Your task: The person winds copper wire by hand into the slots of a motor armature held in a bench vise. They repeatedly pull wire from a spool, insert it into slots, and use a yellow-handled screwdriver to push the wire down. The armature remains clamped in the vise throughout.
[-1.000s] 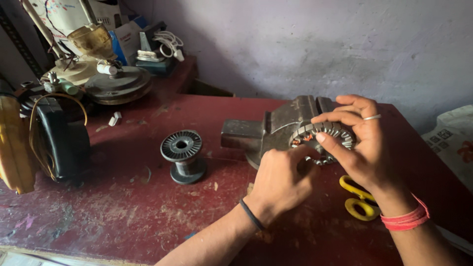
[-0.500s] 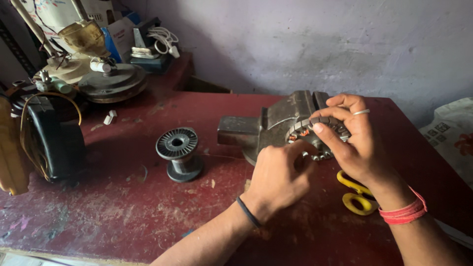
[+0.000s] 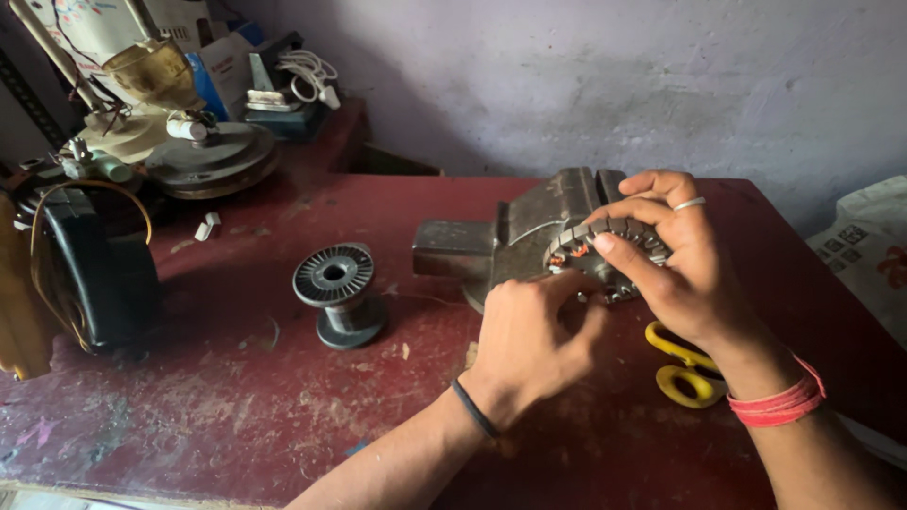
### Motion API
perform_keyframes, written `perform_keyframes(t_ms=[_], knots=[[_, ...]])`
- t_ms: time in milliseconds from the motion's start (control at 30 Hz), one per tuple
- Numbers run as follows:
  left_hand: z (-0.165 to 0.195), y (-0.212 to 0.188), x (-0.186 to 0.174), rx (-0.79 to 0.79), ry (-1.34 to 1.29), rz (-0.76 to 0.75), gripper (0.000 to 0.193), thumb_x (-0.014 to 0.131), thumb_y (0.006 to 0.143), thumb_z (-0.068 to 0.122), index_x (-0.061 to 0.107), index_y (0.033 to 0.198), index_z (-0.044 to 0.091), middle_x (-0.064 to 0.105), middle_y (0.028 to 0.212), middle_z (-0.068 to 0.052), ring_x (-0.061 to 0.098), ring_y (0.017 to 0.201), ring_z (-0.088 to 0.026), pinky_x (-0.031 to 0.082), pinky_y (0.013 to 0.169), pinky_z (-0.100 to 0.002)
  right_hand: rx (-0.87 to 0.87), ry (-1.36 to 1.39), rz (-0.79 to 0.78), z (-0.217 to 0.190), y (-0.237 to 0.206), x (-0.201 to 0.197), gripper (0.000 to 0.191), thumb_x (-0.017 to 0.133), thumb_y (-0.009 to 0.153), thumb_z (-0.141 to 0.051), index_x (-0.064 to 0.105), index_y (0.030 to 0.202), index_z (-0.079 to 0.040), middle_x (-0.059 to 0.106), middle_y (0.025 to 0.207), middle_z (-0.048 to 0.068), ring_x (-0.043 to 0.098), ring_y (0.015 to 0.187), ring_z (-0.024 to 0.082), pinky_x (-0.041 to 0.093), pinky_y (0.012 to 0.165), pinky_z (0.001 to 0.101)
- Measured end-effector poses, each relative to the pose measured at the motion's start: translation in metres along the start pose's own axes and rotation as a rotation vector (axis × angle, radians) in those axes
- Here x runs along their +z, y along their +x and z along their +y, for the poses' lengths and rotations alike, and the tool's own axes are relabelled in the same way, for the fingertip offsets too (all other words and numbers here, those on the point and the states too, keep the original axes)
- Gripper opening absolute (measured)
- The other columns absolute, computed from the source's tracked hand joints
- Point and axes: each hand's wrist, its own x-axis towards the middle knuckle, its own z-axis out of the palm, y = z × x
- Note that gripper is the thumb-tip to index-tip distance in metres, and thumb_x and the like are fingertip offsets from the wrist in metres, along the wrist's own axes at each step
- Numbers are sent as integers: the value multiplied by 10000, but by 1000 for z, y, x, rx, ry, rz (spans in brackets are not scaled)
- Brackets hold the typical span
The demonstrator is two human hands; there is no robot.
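Note:
My right hand [image 3: 682, 269] grips a round metal stator core [image 3: 605, 244] with slotted teeth, holding it by its rim against the grey bench vise [image 3: 501, 246]. A ring sits on one finger and red threads wrap that wrist. My left hand [image 3: 531, 335], with a black band on its wrist, is closed at the core's lower front edge, fingers curled under; what it pinches is hidden. A dark empty wire spool [image 3: 335, 293] stands upright to the left of the vise.
Yellow-handled scissors [image 3: 685, 368] lie under my right wrist on the worn red table [image 3: 189, 406]. A black fan housing [image 3: 90, 274] stands at the left edge. Fan parts, a cream motor [image 3: 142, 132] and boxes crowd the far left corner. A grey wall rises behind.
The view has shifted slightly. Both hands stay on the stator core at the vise, with small finger adjustments only.

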Motion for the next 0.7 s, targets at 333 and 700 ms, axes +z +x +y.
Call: perform_keyframes(t_ms=[333,700], knots=[[-8,10,-4,45,-26,353,398,714,908,119,598,1278,33,681,1214,-149,642,1184,-294,520,1018,-375,-24,16,6,-8,1,7,676,702,896,-42,318,1451,-15,694,1187,153,647,1074,143,539,957,297],[-21,14,8,-55,-471,197,551,748,941,148,536,1441,57,687,1296,-126,659,1212,-212,565,1013,-356,-33,56,17,-5,2,7,696,699,890,-19,323,1476,-27,690,1166,167,661,1030,145,563,909,294]])
